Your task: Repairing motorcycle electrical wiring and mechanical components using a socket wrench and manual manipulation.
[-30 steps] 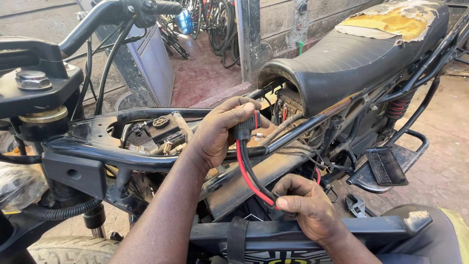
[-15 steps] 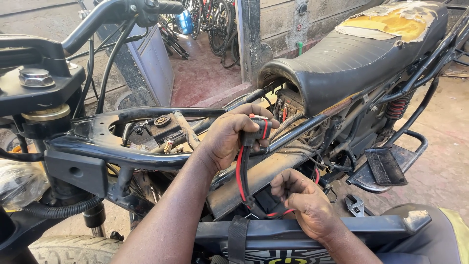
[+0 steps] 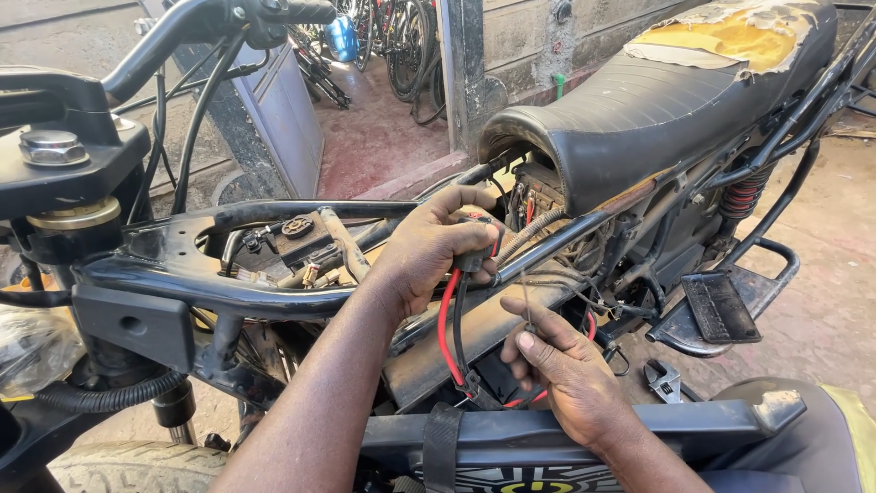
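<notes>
Reddish concrete floor (image 3: 374, 137), rough stone wall (image 3: 520, 36), daylight

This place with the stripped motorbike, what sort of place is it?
Most likely a small repair workshop for bikes. A motorcycle stands with its frame bare and wiring exposed, a wrench lies on the concrete floor, and several bicycles are parked in the room behind.
</notes>
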